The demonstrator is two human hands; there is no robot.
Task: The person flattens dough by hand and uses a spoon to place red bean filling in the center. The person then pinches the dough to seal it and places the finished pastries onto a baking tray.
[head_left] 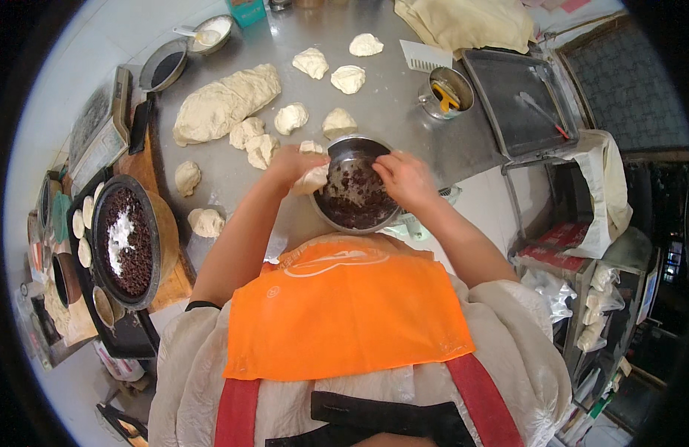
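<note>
My left hand (288, 165) grips a pale piece of dough (314, 176) at the left rim of a steel bowl (329, 212). Dark red-brown paste (355, 194) coats the bowl's inside. My right hand (404, 179) has its fingers curled over the bowl's right rim, thumb toward the inside. A large dough mass (221, 104) lies behind my left hand, with several torn lumps (291, 118) around it on the steel table (389, 104).
At left a black tub (132, 249) holds dark crumbly filling with white powder, beside a tray (132, 335) with pale rounds. Small bowls (159, 73), a white scraper (422, 58) and a tool pot (445, 100) stand behind. Dark pans (519, 104) and cloth (456, 22) lie right.
</note>
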